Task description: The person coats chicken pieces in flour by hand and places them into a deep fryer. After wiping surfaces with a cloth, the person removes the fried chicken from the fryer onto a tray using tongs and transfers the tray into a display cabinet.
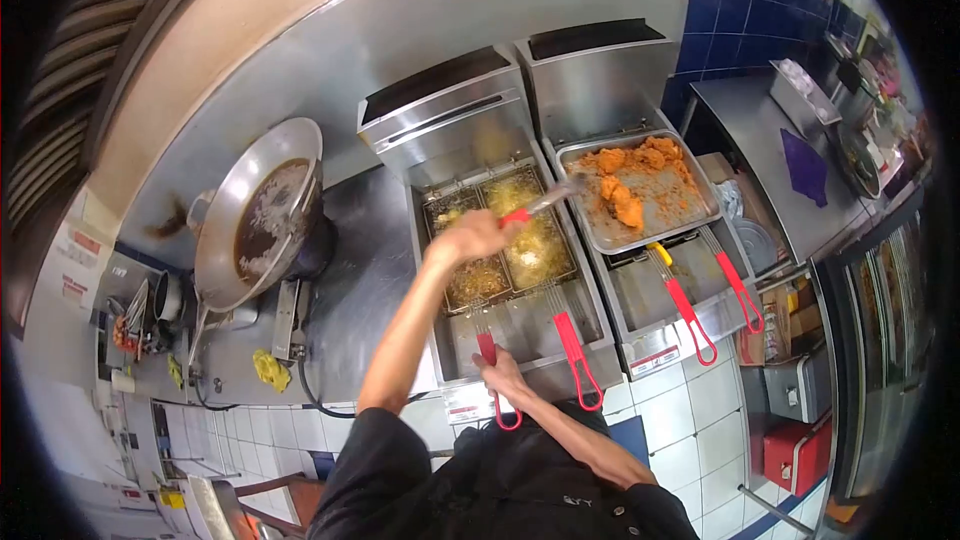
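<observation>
My left hand (474, 239) is closed on a red-handled metal utensil (548, 199), held over the fryer (590, 312) with its blurred tip toward the tray. Below it, my right hand (501, 377) grips the red handle of the left fry basket (478, 282), which sits in bubbling oil. Beside that stands a second basket (532, 250), also in the oil, with its red handle (577, 360) free. Orange fried pieces (625, 202) and crumbs lie in a metal tray (600, 244) on the right fryer.
A large wok (215, 250) of dark oil stands at the left, near a yellow cloth (270, 370). Two more red handles (692, 320) jut from the right fryer. Farther right are a steel table (735, 110) with a purple cloth (803, 168) and a red box (797, 457).
</observation>
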### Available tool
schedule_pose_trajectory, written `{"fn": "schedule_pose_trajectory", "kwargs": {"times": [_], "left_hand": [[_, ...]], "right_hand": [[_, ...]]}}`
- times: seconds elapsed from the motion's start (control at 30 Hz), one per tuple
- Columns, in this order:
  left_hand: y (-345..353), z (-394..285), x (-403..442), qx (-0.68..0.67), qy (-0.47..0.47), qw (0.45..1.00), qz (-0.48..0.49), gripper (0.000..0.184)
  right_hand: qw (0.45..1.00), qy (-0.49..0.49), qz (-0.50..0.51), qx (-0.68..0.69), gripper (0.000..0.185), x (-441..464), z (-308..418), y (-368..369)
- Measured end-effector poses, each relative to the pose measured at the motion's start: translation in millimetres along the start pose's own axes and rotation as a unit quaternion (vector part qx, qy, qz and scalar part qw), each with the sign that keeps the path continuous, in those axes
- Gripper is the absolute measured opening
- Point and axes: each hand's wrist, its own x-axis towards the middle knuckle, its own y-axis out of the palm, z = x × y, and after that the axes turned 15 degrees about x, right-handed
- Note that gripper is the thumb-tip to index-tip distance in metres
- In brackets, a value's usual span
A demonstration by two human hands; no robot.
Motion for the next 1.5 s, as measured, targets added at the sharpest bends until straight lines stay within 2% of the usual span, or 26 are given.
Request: {"fn": "schedule_pose_trajectory", "kwargs": {"times": [0.03, 0.1, 0.13, 0.17, 0.27, 0.4, 0.47, 0.53, 0.6, 0.67, 0.8, 0.87, 0.97, 1.0, 1.07, 1.1, 1.17, 1.2, 1.27, 1.4, 1.5], "left_hand": [[-2, 25, -11, 0.025, -0.014, 0.998, -0.052, 0.063], [-31, 56, -43, 0.033, -0.122, 0.992, 0.008, 0.064], [-27, 80, -45, 0.078, -0.161, 0.984, -0.003, 0.062], [-20, 100, -45, 0.1, -0.191, 0.976, -0.026, 0.059], [-2, 124, -29, 0.132, -0.235, 0.963, -0.008, 0.05], [48, 141, 21, 0.2, -0.219, 0.955, -0.005, 0.038], [67, 140, 39, 0.287, -0.169, 0.943, 0.013, 0.03], [73, 135, 48, 0.303, -0.161, 0.939, -0.001, 0.029], [72, 134, 54, 0.315, -0.154, 0.935, 0.044, 0.03], [72, 139, 59, 0.307, -0.157, 0.938, 0.04, 0.031], [78, 150, 79, 0.27, -0.172, 0.947, 0.034, 0.039], [74, 149, 83, 0.247, -0.183, 0.951, 0.042, 0.043], [74, 158, 95, 0.195, -0.192, 0.958, 0.082, 0.046], [77, 166, 101, 0.192, -0.193, 0.959, 0.08, 0.046], [77, 176, 108, 0.095, -0.2, 0.966, 0.133, 0.044], [73, 183, 110, 0.098, -0.196, 0.967, 0.131, 0.044], [73, 198, 108, 0.046, -0.165, 0.968, 0.183, 0.049], [70, 199, 101, 0.05, -0.163, 0.968, 0.186, 0.049], [55, 195, 75, -0.041, -0.164, 0.969, 0.179, 0.055], [37, 190, 31, -0.011, -0.163, 0.976, 0.144, 0.055], [70, 198, 29, -0.02, -0.168, 0.979, 0.114, 0.058]], "right_hand": [[1.0, 0.001, 0.001, -0.003, 0.032, 1, -8, 4], [0.999, -0.035, -0.009, 0.001, 0.029, 4, -21, 13], [0.999, -0.046, -0.011, 0.002, 0.028, 3, -20, 19], [0.999, -0.048, -0.007, 0.018, 0.027, 7, -17, 22], [0.999, -0.044, 0.002, 0.01, 0.028, 8, -23, 26], [0.997, -0.042, 0.008, 0.056, 0.028, -9, -15, 38], [0.997, -0.039, 0.008, 0.062, 0.028, -9, -11, 40], [0.995, -0.09, -0.004, 0.035, 0.02, -12, -22, 42], [0.993, -0.109, 0.0, 0.037, 0.021, -9, -39, 41], [0.982, -0.19, -0.011, 0.001, 0.022, -5, -56, 40], [0.993, -0.114, -0.003, 0.028, 0.023, -27, -38, 43], [0.969, -0.244, -0.023, -0.04, 0.027, -15, -57, 39], [0.977, -0.207, -0.033, -0.043, 0.034, -27, -43, 40], [0.976, -0.208, -0.031, -0.046, 0.034, -26, -41, 38], [0.982, -0.171, -0.031, -0.068, 0.033, -23, -41, 33], [0.982, -0.174, -0.035, -0.065, 0.033, -18, -43, 32], [0.95, -0.296, -0.05, -0.085, 0.029, -13, -51, 30], [0.951, -0.294, -0.053, -0.081, 0.029, -17, -44, 30], [0.997, -0.057, 0.019, 0.053, 0.026, -24, -11, 32], [0.996, -0.031, 0.021, 0.087, 0.023, -14, 7, 30], [0.995, -0.06, 0.028, 0.075, 0.025, -5, -4, 32]]}}
